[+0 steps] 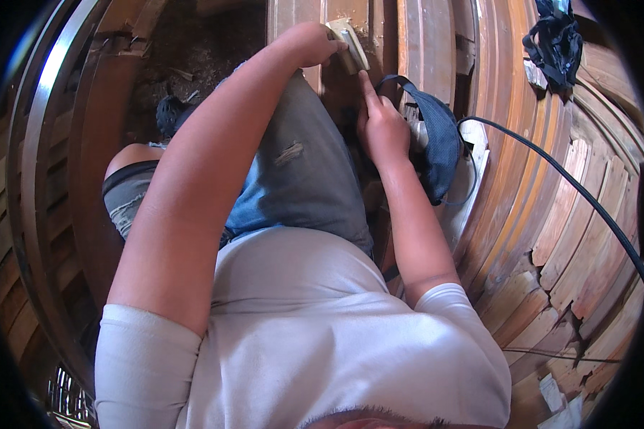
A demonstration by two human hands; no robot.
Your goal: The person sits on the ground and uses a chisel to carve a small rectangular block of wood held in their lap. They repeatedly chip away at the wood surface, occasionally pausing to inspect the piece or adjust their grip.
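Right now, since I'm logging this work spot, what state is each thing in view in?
Left hand: closed on the pale block
Pale block: held, slanted
Right hand: index finger extended at the block's near end
Jeans: ripped
Shirt: creased
Black cable: curved
Black bag: crumpled
Short boards: side by side

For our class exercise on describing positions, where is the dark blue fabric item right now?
In the head view, the dark blue fabric item is right of centre in the upper half, just to the right of the right hand.
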